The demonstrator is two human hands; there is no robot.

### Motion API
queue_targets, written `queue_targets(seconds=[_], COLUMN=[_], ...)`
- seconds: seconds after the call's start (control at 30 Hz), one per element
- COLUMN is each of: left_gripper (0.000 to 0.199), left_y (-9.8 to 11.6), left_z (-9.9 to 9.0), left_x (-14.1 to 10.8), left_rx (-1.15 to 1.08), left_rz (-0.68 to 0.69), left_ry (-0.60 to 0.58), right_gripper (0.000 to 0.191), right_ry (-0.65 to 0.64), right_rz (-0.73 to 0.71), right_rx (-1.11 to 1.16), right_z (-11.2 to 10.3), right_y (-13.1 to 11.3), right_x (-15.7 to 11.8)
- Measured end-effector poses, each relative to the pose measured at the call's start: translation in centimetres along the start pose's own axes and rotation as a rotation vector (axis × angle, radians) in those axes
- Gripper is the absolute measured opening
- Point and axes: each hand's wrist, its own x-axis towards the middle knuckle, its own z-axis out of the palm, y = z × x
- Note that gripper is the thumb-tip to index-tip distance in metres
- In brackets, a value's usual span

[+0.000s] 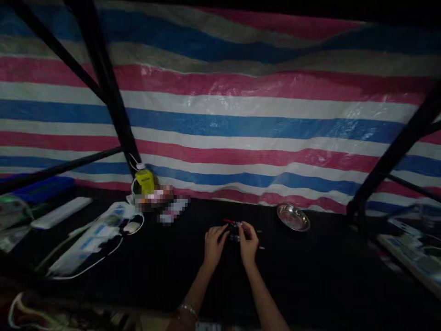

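Observation:
My left hand (214,246) and my right hand (248,242) rest close together on a black table (310,280). Between their fingertips lies a small dark object with a red tip (233,225). Both hands touch it with bent fingers, but it is too dark and small to identify. A thin bracelet sits on my left wrist (188,310). A few tiny pale pieces (261,248) lie on the table just right of my right hand.
A small metal dish (293,217) stands to the right of the hands. A yellow bottle (145,181), white cables and plastic packets (93,239) lie at the left. Black frame bars (106,87) and a striped tarp (241,115) close off the back. More packets lie at the right edge (409,243).

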Motion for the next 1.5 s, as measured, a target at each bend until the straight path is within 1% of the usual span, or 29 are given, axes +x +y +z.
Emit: queue_targets(seconds=[0.13, 0.3, 0.47, 0.57, 0.73, 0.83, 0.93, 1.03, 1.2, 1.3, 1.4, 1.5], left_gripper=[0.027, 0.026, 0.033, 0.031, 0.027, 0.026, 0.026, 0.026, 0.027, 0.026, 0.025, 0.023], left_y=[0.1, 0.1, -0.3, -0.6, -1.2, -1.7, -2.4, -2.9, -3.4, -3.5, -3.6, -3.5], left_z=[0.0, -0.1, -0.3, -0.1, 0.4, 0.6, 0.9, 1.3, 1.7, 1.7, 1.6, 1.5], left_x=[-0.2, -0.1, 0.2, 0.1, -0.1, -0.1, -0.1, -0.1, -0.2, -0.2, -0.1, -0.1], left_rx=[-0.012, -0.08, -0.23, -0.294, -0.33, -0.337, -0.354, -0.367, -0.386, -0.385, -0.35, -0.3], left_rz=[0.001, -0.06, -0.134, -0.17, -0.212, -0.269, -0.349, -0.4, -0.435, -0.441, -0.436, -0.407], left_ry=[-0.001, 0.019, 0.099, 0.124, 0.16, 0.217, 0.287, 0.331, 0.313, 0.328, 0.343, 0.332], right_gripper=[0.035, 0.033, 0.031, 0.029, 0.027, 0.027, 0.023, 0.019, 0.022, 0.024, 0.026, 0.027], right_ry=[-0.046, -0.113, -0.133, -0.15, -0.184, -0.193, -0.219, -0.258, -0.241, -0.229, -0.217, -0.205], right_rz=[0.002, 0.007, -0.003, -0.004, -0.016, -0.067, -0.137, -0.17, -0.17, -0.159, -0.16, -0.155], right_rx=[-0.038, -0.055, -0.04, -0.032, -0.03, -0.109, -0.265, -0.389, -0.465, -0.476, -0.469, -0.49], right_z=[-0.2, -0.4, -0.4, -0.5, -0.4, -0.5, -0.9, -1.3, -1.6, -1.8, -1.9, -2.0], right_y=[-0.1, 0.2, 0.4, 0.3, 0.4, 0.6, 0.6, 0.5, 0.9, 1.4, 1.7, 1.8], right_x=[0.3, 0.7, 0.8, 0.9, 0.8, 0.8, 1.0, 1.2, 1.6, 1.9, 2.1, 2.2])
